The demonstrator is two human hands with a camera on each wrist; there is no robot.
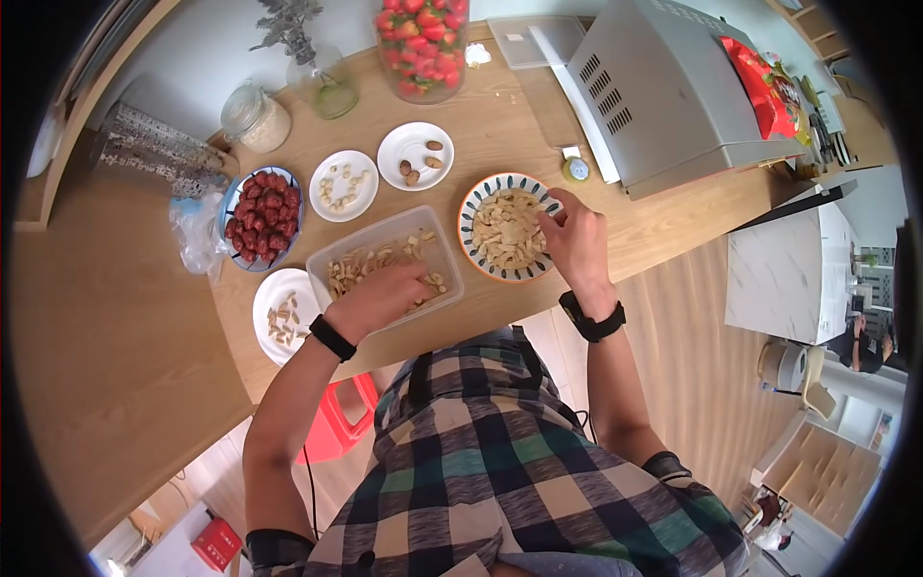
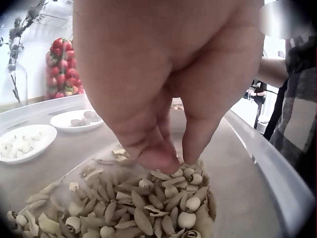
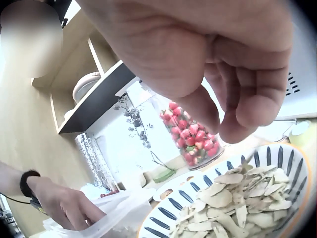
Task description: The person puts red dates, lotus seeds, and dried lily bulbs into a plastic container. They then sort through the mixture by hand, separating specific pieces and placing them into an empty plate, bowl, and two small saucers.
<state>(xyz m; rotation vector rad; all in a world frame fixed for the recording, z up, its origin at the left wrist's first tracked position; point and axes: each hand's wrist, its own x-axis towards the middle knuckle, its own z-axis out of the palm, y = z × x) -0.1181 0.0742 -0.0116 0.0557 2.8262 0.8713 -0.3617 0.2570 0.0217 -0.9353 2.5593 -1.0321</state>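
My left hand (image 1: 415, 281) reaches into a clear plastic container (image 1: 385, 237) of pale seeds and husks. In the left wrist view its fingertips (image 2: 159, 159) are bunched together and dig into the seed pile (image 2: 163, 201), pinching at seeds. My right hand (image 1: 556, 213) hovers over the far right rim of a blue-striped bowl (image 1: 468, 207) filled with pale dried slices (image 1: 505, 236). In the right wrist view that hand (image 3: 223, 124) has curled fingers just above the slices (image 3: 237, 203), with nothing visible between them.
On the wooden counter stand a plate of red dates (image 1: 261, 216), three small white plates (image 1: 343, 185) with nuts and seeds, a strawberry jar (image 1: 423, 43), a lidded glass jar (image 1: 255, 115), a vase (image 1: 322, 82) and a grey appliance (image 1: 663, 87). A red stool (image 1: 336, 418) stands below.
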